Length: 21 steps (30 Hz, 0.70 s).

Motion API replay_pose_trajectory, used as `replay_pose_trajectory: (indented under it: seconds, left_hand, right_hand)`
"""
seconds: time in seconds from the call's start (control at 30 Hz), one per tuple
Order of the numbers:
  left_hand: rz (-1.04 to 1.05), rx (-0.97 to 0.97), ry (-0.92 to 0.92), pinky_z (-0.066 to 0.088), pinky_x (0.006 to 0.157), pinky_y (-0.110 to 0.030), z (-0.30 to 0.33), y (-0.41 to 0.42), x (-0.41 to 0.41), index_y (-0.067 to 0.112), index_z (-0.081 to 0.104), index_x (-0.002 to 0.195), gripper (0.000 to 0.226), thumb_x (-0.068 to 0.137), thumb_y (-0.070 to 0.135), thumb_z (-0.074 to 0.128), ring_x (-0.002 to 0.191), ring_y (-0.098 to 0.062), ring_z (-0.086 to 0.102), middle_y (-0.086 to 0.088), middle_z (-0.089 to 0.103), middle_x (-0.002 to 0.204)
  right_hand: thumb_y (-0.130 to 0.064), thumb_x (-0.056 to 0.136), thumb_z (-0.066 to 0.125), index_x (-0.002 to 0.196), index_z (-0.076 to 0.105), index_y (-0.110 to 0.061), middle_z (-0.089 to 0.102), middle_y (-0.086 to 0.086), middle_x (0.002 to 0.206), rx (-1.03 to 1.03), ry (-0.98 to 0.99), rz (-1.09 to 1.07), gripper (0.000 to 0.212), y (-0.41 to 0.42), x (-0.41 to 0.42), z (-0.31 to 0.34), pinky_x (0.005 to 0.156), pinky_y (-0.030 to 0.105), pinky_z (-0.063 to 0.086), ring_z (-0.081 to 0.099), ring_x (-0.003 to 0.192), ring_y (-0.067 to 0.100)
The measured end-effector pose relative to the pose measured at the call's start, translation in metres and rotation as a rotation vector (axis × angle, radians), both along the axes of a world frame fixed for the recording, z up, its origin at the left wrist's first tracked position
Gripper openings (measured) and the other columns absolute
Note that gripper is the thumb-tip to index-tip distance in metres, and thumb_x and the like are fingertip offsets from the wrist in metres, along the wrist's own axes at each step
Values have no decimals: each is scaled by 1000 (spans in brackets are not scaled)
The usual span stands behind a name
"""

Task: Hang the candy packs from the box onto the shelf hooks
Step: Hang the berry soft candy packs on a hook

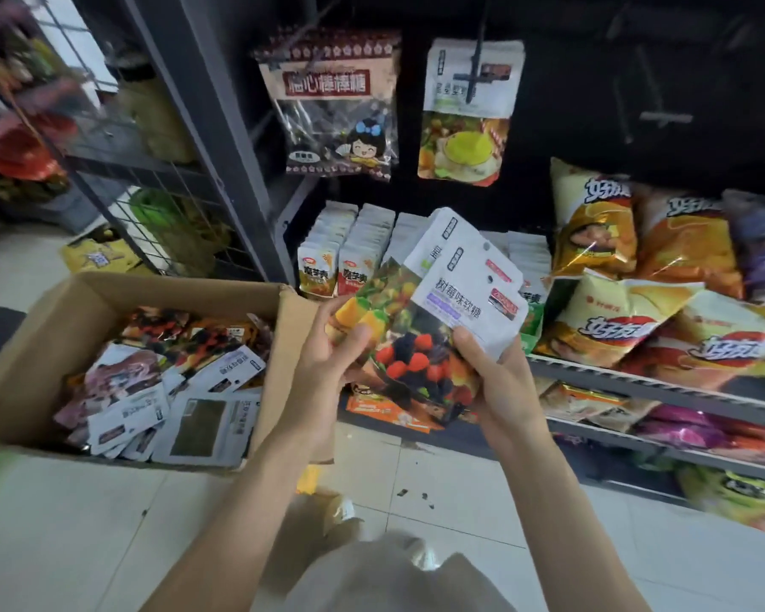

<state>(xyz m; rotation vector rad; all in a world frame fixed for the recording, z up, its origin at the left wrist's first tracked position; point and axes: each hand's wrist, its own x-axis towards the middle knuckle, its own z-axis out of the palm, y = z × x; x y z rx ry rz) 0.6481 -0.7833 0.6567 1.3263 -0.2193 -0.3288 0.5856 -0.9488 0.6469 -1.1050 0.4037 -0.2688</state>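
Note:
Both hands hold a small stack of candy packs (433,311) in front of the shelf, white tops pointing up and to the right. My left hand (327,360) grips the stack's lower left side, thumb on the fruit picture. My right hand (495,377) pinches the front pack, a white one with berries, at its right edge. A cardboard box (58,329) on the floor at the left holds several more packs (173,382). Above, a few matching packs (467,112) hang on a black shelf hook (475,70). A bare hook (661,112) sticks out to the right.
A lollipop bag (334,108) hangs left of the hooked packs. Small snack sachets (345,254) stand in rows on the shelf behind my hands. Chip bags (637,280) crowd the shelf at the right. A wire rack (151,178) stands behind the box. White floor tiles lie below.

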Motion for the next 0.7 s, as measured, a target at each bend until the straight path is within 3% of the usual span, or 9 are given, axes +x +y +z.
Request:
replay_pose_trajectory:
  seconds: [0.07, 0.13, 0.23, 0.3, 0.37, 0.47, 0.6, 0.7]
  left_hand:
    - [-29, 82, 84, 50, 72, -27, 7, -5, 5, 26, 57, 106, 42, 75, 55, 65, 89, -10, 65, 11, 70, 93]
    - [-88, 278, 25, 42, 91, -25, 13, -8, 18, 31, 57, 106, 46, 79, 68, 58, 100, 0, 58, 16, 64, 108]
    - [-192, 454, -44, 36, 105, -25, 28, -22, 37, 39, 55, 109, 34, 83, 61, 52, 107, 8, 51, 25, 56, 114]
    - [-197, 471, -85, 42, 102, -27, 35, -35, 51, 38, 56, 109, 19, 90, 41, 56, 102, 9, 53, 24, 57, 107]
    - [-179, 447, -156, 49, 94, -27, 39, -50, 66, 26, 61, 107, 15, 92, 24, 60, 94, 2, 62, 17, 66, 100]
    - [-170, 376, -150, 53, 80, -25, 46, -69, 90, 22, 65, 92, 12, 85, 12, 69, 78, -2, 68, 13, 73, 77]
    - [-178, 275, -149, 50, 85, -24, 55, -91, 123, 15, 61, 89, 7, 86, 11, 66, 87, -8, 67, 0, 74, 91]
    - [-137, 185, -158, 48, 80, -17, 60, -105, 141, 13, 55, 94, 5, 92, 11, 59, 88, -4, 65, 1, 71, 94]
  right_hand:
    - [-13, 82, 70, 130, 53, -13, 66, 10, 123, 29, 5, 22, 50, -16, -10, 0, 95, 49, 51, 62, 114, 31]
    - [-10, 79, 66, 122, 58, -15, 69, 9, 118, 37, 21, 39, 44, -27, -15, 2, 90, 44, 55, 65, 109, 31]
    - [-11, 77, 66, 112, 63, -20, 72, 6, 111, 8, 40, 63, 36, -42, -11, 6, 79, 36, 59, 69, 101, 27]
    - [-13, 78, 67, 111, 63, -21, 73, 3, 109, -43, 39, 37, 35, -50, -3, 12, 77, 33, 59, 70, 99, 24]
    - [-10, 80, 68, 108, 64, -21, 74, 1, 104, -112, 27, -38, 30, -59, 8, 17, 74, 29, 58, 71, 97, 21]
    - [-7, 84, 68, 106, 65, -20, 74, -1, 103, -203, 6, -140, 26, -72, 24, 24, 80, 34, 58, 70, 97, 18]
    - [-7, 85, 69, 110, 65, -18, 73, 0, 108, -321, -12, -161, 28, -91, 47, 32, 90, 41, 54, 68, 103, 19]
    - [-8, 85, 69, 102, 66, -28, 72, -2, 109, -429, -41, -149, 27, -104, 62, 39, 87, 34, 55, 67, 105, 17]
